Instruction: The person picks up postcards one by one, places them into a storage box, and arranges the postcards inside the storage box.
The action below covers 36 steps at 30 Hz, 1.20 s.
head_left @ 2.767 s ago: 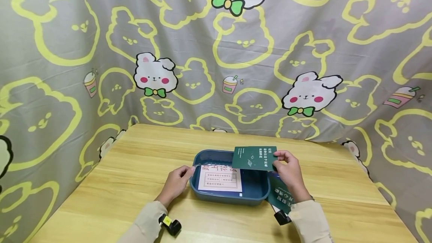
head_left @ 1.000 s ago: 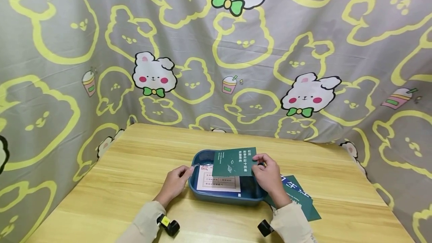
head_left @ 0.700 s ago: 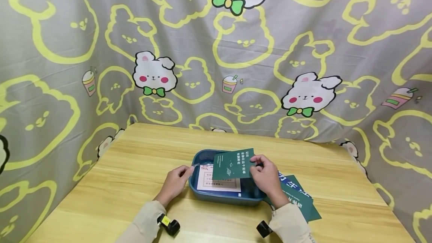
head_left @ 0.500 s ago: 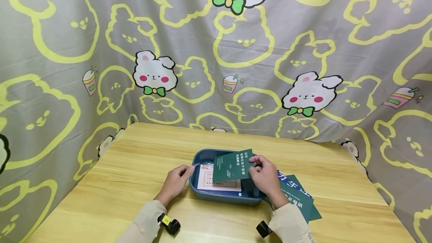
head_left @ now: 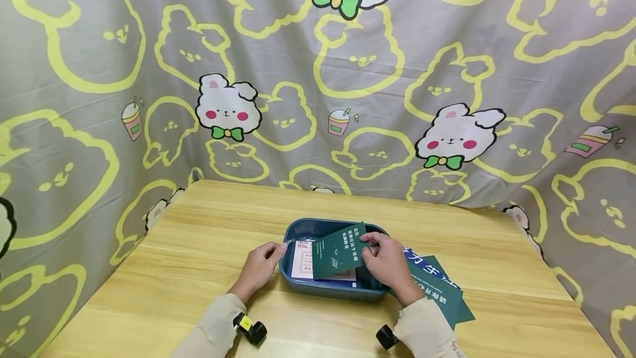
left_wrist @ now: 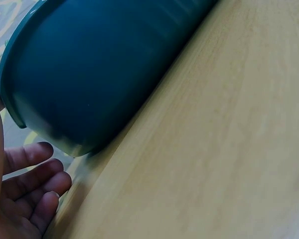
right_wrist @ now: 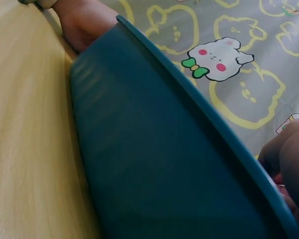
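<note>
1. i read the step in hand as putting cards into the tray [head_left: 343, 294], one at a time; my feed catches this one partway through.
2. the right hand [head_left: 390, 261] pinches a green card [head_left: 339, 253] by its right edge. the card slants over the middle of the tray, covering part of a pale card [head_left: 300, 264] that lies inside at the left. whether the two touch, i cannot tell; both wrist views give me mainly the tray's outer wall.
3. the left hand [head_left: 257, 267] holds the tray's left end, thumb over the rim, the other fingers loosely curled outside. i take that as steadying.
4. beside the tray on the right, more green and blue cards [head_left: 444, 291] overlap on the table [head_left: 223, 225], partly hidden by the right forearm.
5. next, i'd want the green card lowered and turned until its edges line up with the tray walls, then released. its upper corner sits close to the far rim in my view, so i'd watch for it catching there.
6. after that, i'd send the right hand to the loose cards, with the left staying put.
</note>
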Motion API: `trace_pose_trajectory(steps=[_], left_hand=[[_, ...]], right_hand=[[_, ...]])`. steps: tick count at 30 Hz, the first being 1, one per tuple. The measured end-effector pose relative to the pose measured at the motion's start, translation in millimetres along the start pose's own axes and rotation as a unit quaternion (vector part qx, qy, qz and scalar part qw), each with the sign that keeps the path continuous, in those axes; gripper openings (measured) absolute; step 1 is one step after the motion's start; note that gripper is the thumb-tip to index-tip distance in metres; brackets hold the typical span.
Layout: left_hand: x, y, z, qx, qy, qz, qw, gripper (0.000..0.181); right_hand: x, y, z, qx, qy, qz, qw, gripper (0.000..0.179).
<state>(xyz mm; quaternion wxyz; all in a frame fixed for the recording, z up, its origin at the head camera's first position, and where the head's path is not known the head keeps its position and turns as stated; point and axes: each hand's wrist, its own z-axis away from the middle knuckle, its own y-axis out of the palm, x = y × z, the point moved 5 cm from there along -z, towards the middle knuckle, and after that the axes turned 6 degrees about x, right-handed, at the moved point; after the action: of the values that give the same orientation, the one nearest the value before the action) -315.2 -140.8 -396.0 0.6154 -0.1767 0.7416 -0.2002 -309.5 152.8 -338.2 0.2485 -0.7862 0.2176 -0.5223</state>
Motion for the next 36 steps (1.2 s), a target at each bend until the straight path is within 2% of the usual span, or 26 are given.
trace_pose_trajectory(steps=[9, 14, 19, 26, 36], left_hand=[[0.2, 0.6, -0.3, 0.001, 0.004, 0.0, 1.0, 0.035], [0.4, 0.1, -0.4, 0.0, -0.006, 0.005, 1.0, 0.036], [0.0, -0.2, -0.4, 0.002, -0.004, -0.003, 1.0, 0.035], [0.0, -1.1, 0.3, 0.0, -0.001, -0.007, 1.0, 0.038], [1.7, -0.4, -0.4, 0.003, 0.005, 0.001, 1.0, 0.036]], right_hand=[[4.0, 5.6, 0.6, 0.024, -0.012, 0.061, 0.9978, 0.017], [5.2, 11.2, 1.9, 0.052, -0.015, 0.105, 0.993, 0.016], [5.1, 14.8, 3.5, 0.072, -0.009, 0.128, 0.9891, 0.016], [7.9, 19.1, 5.0, 0.092, -0.02, 0.162, 0.9822, 0.016], [9.1, 25.5, 6.1, 0.154, -0.036, 0.236, 0.9589, 0.023]])
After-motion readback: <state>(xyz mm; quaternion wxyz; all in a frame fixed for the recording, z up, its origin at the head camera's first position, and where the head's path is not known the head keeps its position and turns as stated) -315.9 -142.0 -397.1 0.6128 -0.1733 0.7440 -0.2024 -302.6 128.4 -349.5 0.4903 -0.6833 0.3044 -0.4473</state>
